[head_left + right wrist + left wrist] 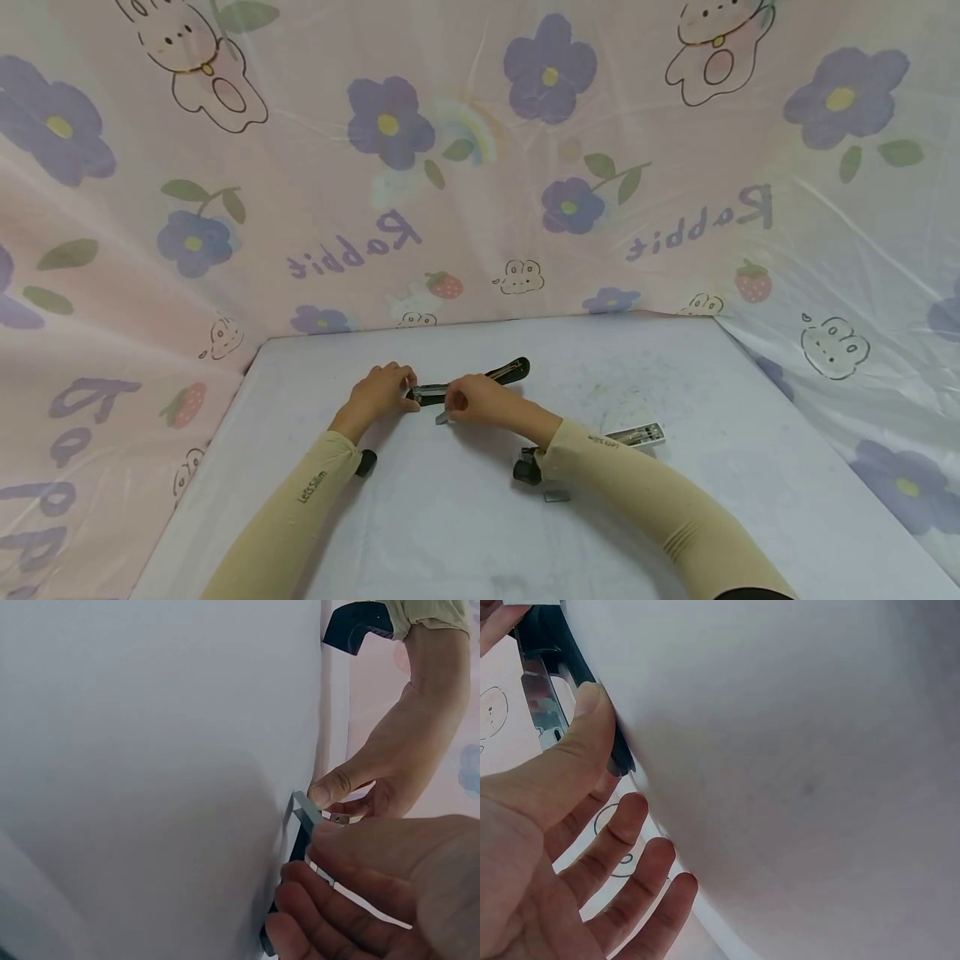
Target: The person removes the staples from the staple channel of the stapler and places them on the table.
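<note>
A black stapler (510, 370) lies opened out on the white table, its metal channel exposed. My left hand (381, 390) grips its left end, the thumb (592, 735) along the dark base and the other fingers spread beyond it. Close by, my right hand (480, 402) pinches a grey strip of staples (306, 811) between thumb and fingertips. The strip's end sticks out below the fingers, beside the stapler's channel. In the right wrist view, the right fingers partly hide the stapler.
A white-and-metal stapler (637, 435) lies to the right, partly behind my right sleeve (637, 475). Another small staple strip (557, 496) rests on the table (435, 533) nearer me. A patterned cloth (465, 208) hangs round the back and sides.
</note>
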### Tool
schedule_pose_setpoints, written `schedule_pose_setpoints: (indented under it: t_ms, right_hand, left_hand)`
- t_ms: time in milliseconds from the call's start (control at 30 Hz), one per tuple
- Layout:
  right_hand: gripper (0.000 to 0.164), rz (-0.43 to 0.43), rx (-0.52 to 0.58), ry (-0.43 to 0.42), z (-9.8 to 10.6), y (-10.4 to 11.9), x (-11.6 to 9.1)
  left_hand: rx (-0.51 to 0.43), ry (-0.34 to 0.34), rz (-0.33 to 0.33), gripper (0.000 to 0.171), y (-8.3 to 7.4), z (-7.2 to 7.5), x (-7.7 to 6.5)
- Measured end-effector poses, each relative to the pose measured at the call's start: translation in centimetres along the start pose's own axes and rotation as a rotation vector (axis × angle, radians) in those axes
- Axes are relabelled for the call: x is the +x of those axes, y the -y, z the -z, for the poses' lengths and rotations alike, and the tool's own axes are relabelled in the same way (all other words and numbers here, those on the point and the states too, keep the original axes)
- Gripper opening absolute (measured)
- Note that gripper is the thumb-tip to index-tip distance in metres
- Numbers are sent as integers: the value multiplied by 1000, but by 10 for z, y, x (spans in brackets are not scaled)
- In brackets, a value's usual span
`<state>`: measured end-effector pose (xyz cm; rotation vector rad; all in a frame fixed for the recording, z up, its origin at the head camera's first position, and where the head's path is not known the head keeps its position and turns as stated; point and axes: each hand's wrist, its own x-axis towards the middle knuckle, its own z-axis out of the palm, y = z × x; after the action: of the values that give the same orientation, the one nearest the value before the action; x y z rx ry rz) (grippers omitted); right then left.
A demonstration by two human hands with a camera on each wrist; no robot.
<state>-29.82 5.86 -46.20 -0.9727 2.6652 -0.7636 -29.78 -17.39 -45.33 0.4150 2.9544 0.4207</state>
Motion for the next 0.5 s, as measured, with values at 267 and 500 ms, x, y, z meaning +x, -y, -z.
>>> schedule_pose_setpoints:
  t_ms: [267, 500]
  right_hand:
    - [5, -37, -45, 32, 2, 4, -4]
    - [7, -42, -118, 42, -2, 1, -1]
  left_hand:
    - [8, -4, 2, 36, 0, 0, 1]
    - [10, 1, -1, 35, -1, 1, 1]
